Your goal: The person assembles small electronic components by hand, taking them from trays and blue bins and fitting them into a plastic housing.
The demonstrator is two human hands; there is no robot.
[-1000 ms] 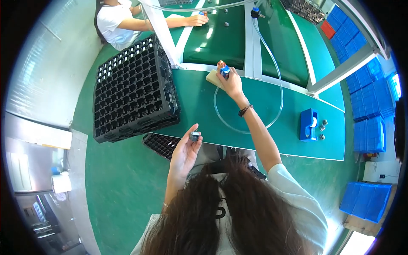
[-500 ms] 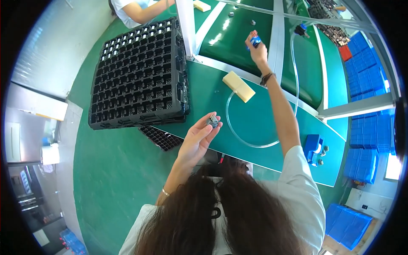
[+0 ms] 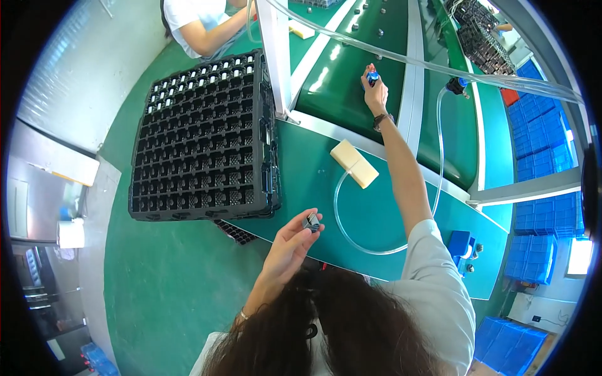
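My left hand [image 3: 285, 247] is closed on a small grey metal part [image 3: 311, 222], pinched between thumb and fingers in front of the green table's near edge. My right arm stretches far forward, and my right hand [image 3: 376, 95] is over the green conveyor belt. Its fingers wrap a small blue object [image 3: 372, 78] with a reddish end; its kind cannot be made out. Just beyond that hand a small metal part [image 3: 379, 57] lies on the belt, with several more farther off. Between my arms, a cream-coloured block [image 3: 354, 164] rests on the table beside a looped clear hose [image 3: 337, 216].
Stacked black compartment trays [image 3: 199, 138] stand at left, white-and-metal pieces in their far rows. A white post [image 3: 276, 56] rises beside them. A blue fixture [image 3: 461, 244] with small metal parts sits at right. Another person [image 3: 204, 28] works at far left. Clear tubing [image 3: 426, 64] crosses overhead.
The view has tilted upward, so more of the belt and its parts shows. My right hand stays over the belt with the blue object; my left hand keeps its metal part.
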